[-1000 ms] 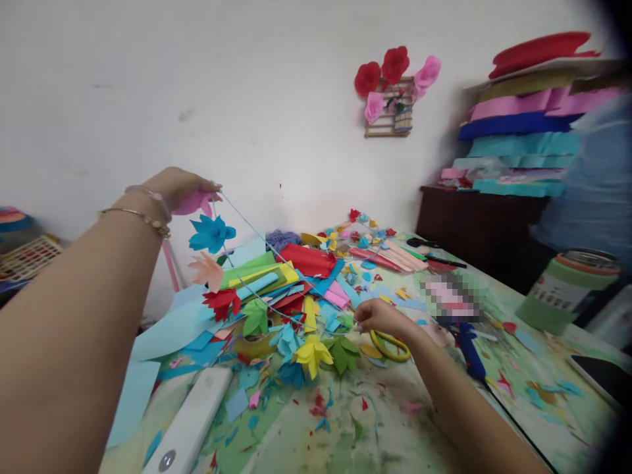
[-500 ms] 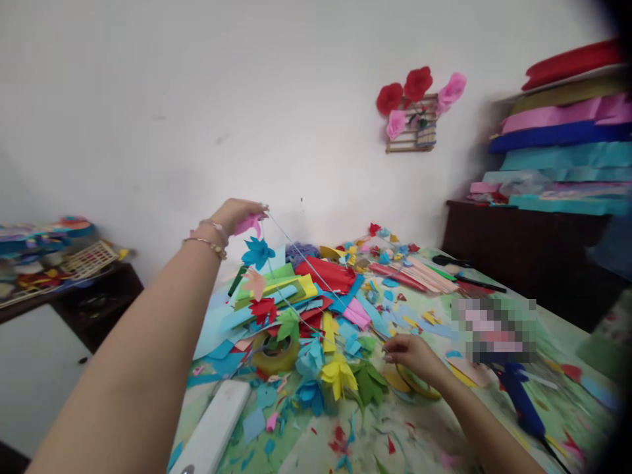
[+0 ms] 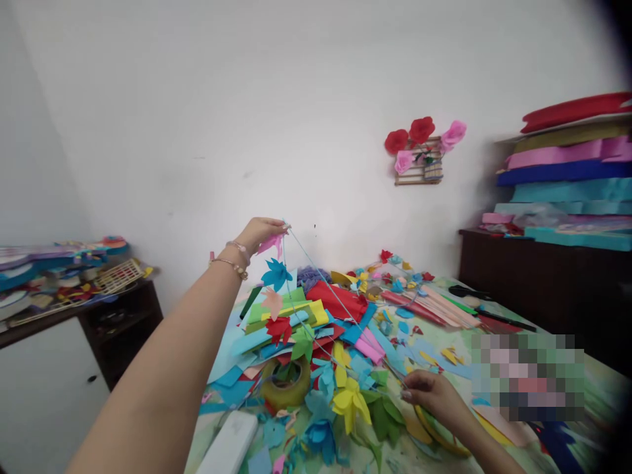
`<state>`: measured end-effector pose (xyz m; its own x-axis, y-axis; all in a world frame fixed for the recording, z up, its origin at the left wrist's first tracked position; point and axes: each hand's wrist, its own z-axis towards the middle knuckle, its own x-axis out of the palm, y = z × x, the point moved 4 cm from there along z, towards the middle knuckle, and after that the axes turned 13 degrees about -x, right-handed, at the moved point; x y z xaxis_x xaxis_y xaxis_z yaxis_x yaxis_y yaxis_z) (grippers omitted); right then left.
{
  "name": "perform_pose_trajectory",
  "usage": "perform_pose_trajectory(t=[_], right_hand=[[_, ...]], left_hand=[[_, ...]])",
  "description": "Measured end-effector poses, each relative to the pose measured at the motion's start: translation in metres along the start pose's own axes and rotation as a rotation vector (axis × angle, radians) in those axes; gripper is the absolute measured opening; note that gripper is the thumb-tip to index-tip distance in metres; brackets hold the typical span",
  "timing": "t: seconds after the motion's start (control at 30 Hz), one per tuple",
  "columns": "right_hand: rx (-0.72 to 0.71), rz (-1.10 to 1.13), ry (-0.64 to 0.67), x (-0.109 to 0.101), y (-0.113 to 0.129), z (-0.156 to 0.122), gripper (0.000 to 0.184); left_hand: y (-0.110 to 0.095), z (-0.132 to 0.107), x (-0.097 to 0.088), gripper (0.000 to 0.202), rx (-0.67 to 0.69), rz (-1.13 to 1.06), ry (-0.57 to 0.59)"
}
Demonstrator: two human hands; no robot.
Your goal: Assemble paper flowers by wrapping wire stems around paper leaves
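My left hand (image 3: pixel 264 233), raised at the end of a stretched arm, pinches a light blue string (image 3: pixel 320 273). A garland of paper flowers hangs from it, with a pink one (image 3: pixel 271 246) just under the fingers. Lower down follow a blue flower (image 3: pixel 276 274), a peach one (image 3: pixel 272 303), a red one (image 3: pixel 279 330) and a green one (image 3: pixel 303 343). A yellow flower (image 3: pixel 351 403) and a dark green one (image 3: pixel 386 416) hang or rest near the table. My right hand (image 3: pixel 430 392), fingers closed, holds the string low over the table at the right.
A tape roll (image 3: pixel 285 385) lies amid folded paper and scraps. A white bar-shaped object (image 3: pixel 228 444) sits at the front left. Yellow tape rings (image 3: pixel 439 434) are under my right wrist, and a blue glue gun (image 3: pixel 555 442) lies at right. Stacked coloured sheets (image 3: pixel 567 171) top a dark cabinet.
The view has tilted upward, so most things sit lower and a little to the right. Both hands keep hold of the string, which still slopes between them.
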<state>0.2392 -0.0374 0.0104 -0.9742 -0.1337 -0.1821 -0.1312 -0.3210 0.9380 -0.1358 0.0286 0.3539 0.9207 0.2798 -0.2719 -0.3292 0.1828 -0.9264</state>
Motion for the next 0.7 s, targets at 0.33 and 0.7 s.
perform_pose_trajectory(t=[0.33,0.7], right_hand=[[-0.017,-0.053,-0.051,-0.008,0.009,-0.001,0.015],[-0.015,-0.012,-0.182,-0.021,0.013,-0.002,0.023]], left_hand=[[-0.001,-0.002,-0.004,0.022,0.013,0.031,-0.004],[0.001,0.004,-0.019,0.018,-0.097,0.110,-0.060]])
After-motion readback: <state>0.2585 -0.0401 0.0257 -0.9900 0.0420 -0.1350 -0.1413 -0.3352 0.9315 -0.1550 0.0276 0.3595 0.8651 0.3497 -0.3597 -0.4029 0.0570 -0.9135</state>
